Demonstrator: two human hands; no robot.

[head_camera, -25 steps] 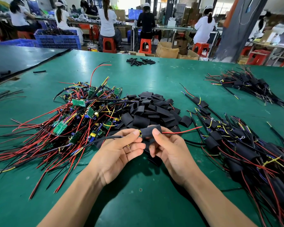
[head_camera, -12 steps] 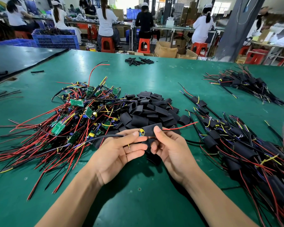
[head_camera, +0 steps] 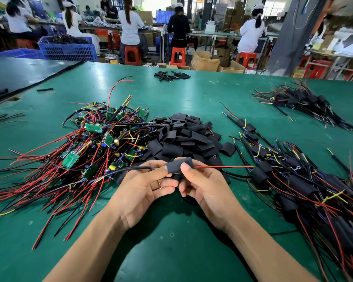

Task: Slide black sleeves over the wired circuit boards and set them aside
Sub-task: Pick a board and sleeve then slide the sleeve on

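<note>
Green bench [head_camera: 192,98]: bare boards [head_camera: 94,143] piled left, loose sleeves [head_camera: 183,137] centre, finished units [head_camera: 293,180] right. Left hand [head_camera: 143,188] and right hand [head_camera: 208,188] each pinch one black sleeve [head_camera: 177,165] between them, above the near edge; red lead [head_camera: 222,166] exits right. Tubing looks light and limp, so probably best held by its ends.

matt black sleeve [head_camera: 179,165] pinched between fingertips [head_camera: 185,167], glossy red wire [head_camera: 222,166] right of them, smooth slightly shiny green table mat [head_camera: 192,94], green circuit boards [head_camera: 93,128]

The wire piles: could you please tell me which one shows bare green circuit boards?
The left pile, beside the loose black sleeves: its green boards lie uncovered, while the near right pile and far right pile are sleeved.
</note>
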